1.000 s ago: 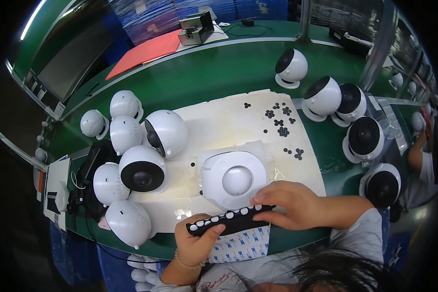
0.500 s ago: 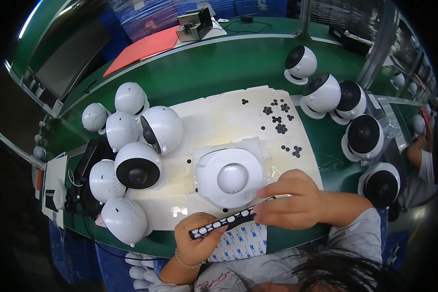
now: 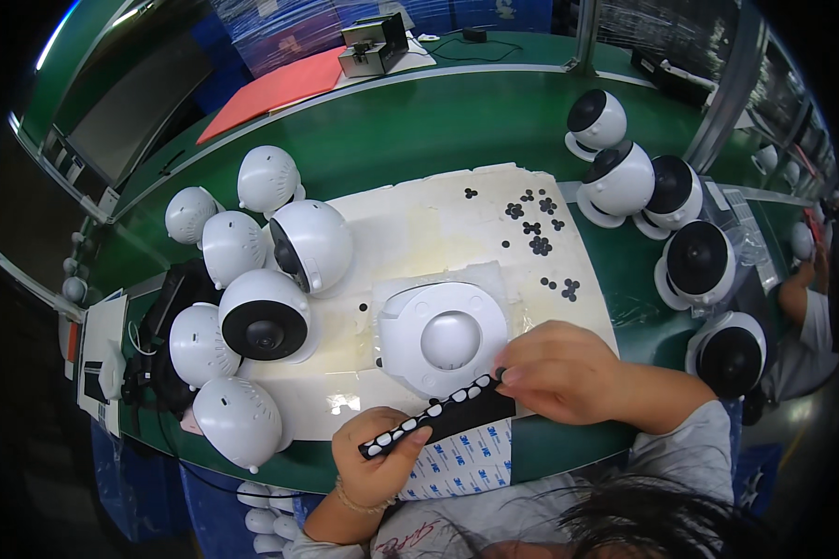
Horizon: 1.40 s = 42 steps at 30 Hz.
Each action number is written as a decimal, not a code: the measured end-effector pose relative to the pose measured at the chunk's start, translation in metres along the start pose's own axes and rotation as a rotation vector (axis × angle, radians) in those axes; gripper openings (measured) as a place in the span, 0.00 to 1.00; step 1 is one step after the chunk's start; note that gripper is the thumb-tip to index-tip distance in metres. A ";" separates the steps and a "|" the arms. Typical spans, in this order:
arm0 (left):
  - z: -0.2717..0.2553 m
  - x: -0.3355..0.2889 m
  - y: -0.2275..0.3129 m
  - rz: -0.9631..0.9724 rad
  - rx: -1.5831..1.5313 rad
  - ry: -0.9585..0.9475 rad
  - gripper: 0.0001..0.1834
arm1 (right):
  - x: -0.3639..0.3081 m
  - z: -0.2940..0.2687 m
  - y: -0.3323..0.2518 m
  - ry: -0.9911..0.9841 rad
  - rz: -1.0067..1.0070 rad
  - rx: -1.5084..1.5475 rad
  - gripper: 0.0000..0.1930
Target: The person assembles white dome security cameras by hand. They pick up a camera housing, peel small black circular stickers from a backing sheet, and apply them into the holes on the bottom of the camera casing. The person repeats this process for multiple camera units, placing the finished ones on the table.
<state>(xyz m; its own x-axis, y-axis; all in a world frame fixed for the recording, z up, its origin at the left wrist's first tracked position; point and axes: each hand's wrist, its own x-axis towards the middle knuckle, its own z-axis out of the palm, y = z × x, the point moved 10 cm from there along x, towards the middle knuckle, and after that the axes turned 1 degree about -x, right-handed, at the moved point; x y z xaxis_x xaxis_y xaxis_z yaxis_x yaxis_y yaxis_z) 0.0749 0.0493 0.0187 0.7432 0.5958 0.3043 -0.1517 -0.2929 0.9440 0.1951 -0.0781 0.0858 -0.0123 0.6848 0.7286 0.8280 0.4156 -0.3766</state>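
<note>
My left hand (image 3: 378, 456) grips the near end of a black strip of round pads (image 3: 475, 413), thumb on top, with a row of white rounds along its edge. At the strip's far end, my right hand (image 3: 559, 373) pinches a small black round pad (image 3: 501, 374) between thumb and fingers. Just beyond the strip, a white ring-shaped base (image 3: 401, 349) with a domed centre faces up on clear wrap. Below the strip hangs a white backing sheet with blue print (image 3: 466, 463), partly covered by my left hand and the strip.
White ball-shaped cameras (image 3: 263, 321) crowd the left of the green table (image 3: 419, 121), and more cameras (image 3: 698, 261) line its right. Loose black pads (image 3: 540, 246) lie on the cream board (image 3: 410, 210). A red sheet (image 3: 275, 93) and metal box (image 3: 373, 51) sit behind.
My right fingers have closed into a pinch at the strip's far end, and that end has tipped away from me. Two cameras at the back appear slightly further right.
</note>
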 end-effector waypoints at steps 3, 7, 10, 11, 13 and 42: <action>-0.001 -0.001 0.000 0.030 -0.005 0.019 0.07 | -0.001 0.001 -0.002 -0.036 -0.020 -0.016 0.19; 0.001 -0.001 0.002 0.080 0.037 0.002 0.07 | -0.002 0.002 0.005 0.012 0.056 -0.012 0.19; 0.002 -0.002 0.000 0.056 0.072 0.003 0.07 | -0.001 0.004 0.001 -0.040 0.011 -0.029 0.19; 0.003 0.000 0.000 0.026 0.092 -0.020 0.07 | 0.000 0.004 -0.002 -0.079 -0.014 -0.063 0.20; 0.004 0.002 0.000 -0.028 0.114 -0.042 0.07 | 0.003 0.003 -0.007 -0.155 -0.066 -0.123 0.20; 0.029 -0.001 0.012 0.334 0.390 -0.236 0.17 | 0.020 0.003 0.062 0.151 0.369 0.415 0.30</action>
<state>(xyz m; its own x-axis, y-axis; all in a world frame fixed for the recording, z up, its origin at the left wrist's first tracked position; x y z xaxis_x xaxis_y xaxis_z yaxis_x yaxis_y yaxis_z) 0.0913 0.0229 0.0263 0.8285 0.2531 0.4995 -0.1849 -0.7183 0.6707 0.2443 -0.0369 0.0754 0.3413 0.7487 0.5682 0.4725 0.3859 -0.7923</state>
